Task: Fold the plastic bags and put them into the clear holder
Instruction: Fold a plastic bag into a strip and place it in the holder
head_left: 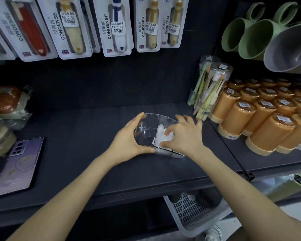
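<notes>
1. The left hand [129,141] grips the left end of the clear holder [144,134], thumb on the near wall and fingers curled over the far rim. If that grip loosens, the holder may slide on the dark shelf [76,153] under the push from the other side.
2. The right hand [184,136] presses the white plastic bag [162,136] down into the right compartment with spread, fairly straight fingers. It does not seem to clutch the bag. The bag is likely springy, so it may puff back up or unfold once the pressure lifts.
3. The orange cups [236,119] and the toothbrush tubes [210,87] stand near the right hand, and a wide withdrawal could knock them.
4. The right hand covers much of the bag, so how neat the fold is stays unclear.
5. The left compartment looks empty, though glare makes this uncertain.
6. No other bags are in sight.
</notes>
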